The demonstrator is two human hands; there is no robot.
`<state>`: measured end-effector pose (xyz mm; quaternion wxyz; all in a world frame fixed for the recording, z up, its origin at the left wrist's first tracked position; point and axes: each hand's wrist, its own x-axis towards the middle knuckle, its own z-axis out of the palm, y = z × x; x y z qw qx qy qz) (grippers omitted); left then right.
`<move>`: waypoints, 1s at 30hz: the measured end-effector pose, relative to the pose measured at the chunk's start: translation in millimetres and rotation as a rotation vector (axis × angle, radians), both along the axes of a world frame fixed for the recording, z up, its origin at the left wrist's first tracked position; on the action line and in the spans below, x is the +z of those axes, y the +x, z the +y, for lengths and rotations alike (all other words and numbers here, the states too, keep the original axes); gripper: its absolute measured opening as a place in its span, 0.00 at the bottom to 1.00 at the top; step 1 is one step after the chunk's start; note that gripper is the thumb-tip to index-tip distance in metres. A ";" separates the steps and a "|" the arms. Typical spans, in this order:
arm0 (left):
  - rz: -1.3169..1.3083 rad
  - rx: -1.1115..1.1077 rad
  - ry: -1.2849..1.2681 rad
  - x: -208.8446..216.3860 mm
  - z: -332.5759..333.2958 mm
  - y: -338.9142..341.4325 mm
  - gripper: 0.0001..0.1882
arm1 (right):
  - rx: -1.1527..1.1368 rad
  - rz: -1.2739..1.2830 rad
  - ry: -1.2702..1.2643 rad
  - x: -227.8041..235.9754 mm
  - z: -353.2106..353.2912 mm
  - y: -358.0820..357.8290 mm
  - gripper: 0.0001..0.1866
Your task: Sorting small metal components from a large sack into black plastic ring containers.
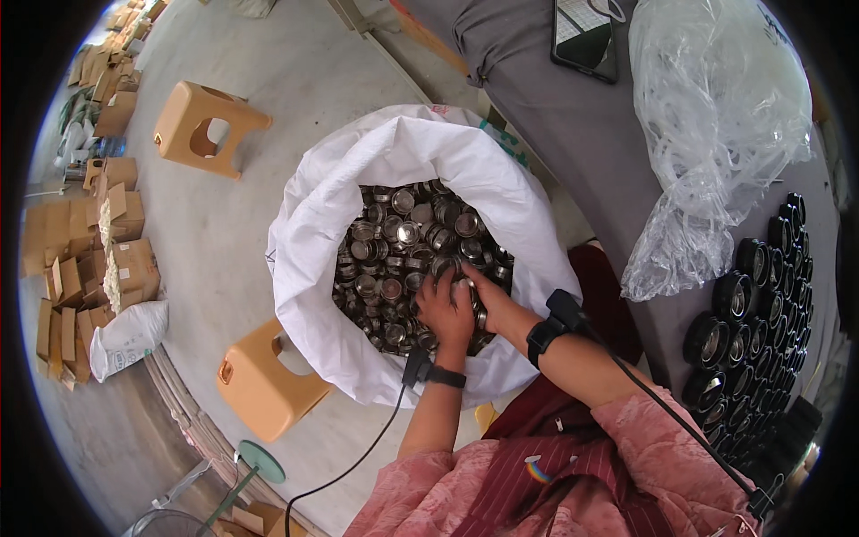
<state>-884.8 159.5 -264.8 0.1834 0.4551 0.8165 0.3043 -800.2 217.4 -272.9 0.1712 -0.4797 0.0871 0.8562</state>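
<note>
A large white woven sack (335, 183) stands with its rim folded outward. Inside lies a heap of small round metal pieces (391, 289), silvery and dark, like shallow rings or caps with shiny faces. Both my hands reach down into the near right part of the heap, close together. My left hand (446, 311) has its fingers bent over some of the pieces. Beside it, my right hand (490, 300) curls in from the right, with its finger ends partly hidden among the pieces. How many pieces each hand holds I cannot make out.
A grey-covered table (573, 152) on the right bears a clear plastic bag (707, 134), a phone (584, 40) and rows of black round parts (734, 295). Two tan stools (201, 125) stand left of the sack. Cardboard boxes (134, 264) line the far left. Cables trail from both wrists.
</note>
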 end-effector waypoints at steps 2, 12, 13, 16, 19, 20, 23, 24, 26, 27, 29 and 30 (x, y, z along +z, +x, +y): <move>-0.012 0.031 0.006 -1.9 2.4 -1.1 0.20 | -0.011 0.015 -0.006 6.7 0.2 0.4 0.24; -0.162 -0.052 0.159 22.7 -2.1 3.7 0.21 | 0.114 -0.073 0.099 10.5 0.3 9.4 0.30; -0.134 -0.057 0.198 27.9 -0.5 3.3 0.22 | 0.112 -0.074 0.105 13.9 1.1 8.6 0.30; -0.092 -0.091 0.265 51.7 11.8 2.3 0.23 | 0.033 0.008 0.181 28.4 6.1 7.4 0.29; -0.053 -0.111 0.288 65.3 13.7 -3.2 0.22 | -0.014 0.014 0.169 51.1 6.1 0.7 0.29; -0.083 -0.121 0.251 68.5 14.7 -3.5 0.22 | -0.036 0.019 0.135 56.3 5.8 0.6 0.29; -0.076 -0.146 0.217 84.4 18.7 -4.1 0.21 | -0.048 -0.039 0.101 85.5 9.2 1.4 0.29; -0.040 -0.153 0.208 90.9 18.4 -4.0 0.21 | -0.030 -0.103 0.088 97.9 9.1 1.6 0.30; -0.024 -0.168 0.208 101.3 15.7 -3.5 0.21 | -0.031 -0.054 0.100 106.7 6.2 3.5 0.30; -0.009 -0.177 0.200 108.7 16.1 -3.1 0.22 | -0.026 -0.006 0.105 113.6 6.1 4.5 0.30; 0.020 -0.192 0.221 128.2 14.8 -3.6 0.21 | -0.041 0.039 0.149 139.5 3.8 5.7 0.29; 0.043 -0.202 0.245 138.9 13.9 -4.1 0.21 | -0.045 0.064 0.150 159.3 2.7 6.6 0.28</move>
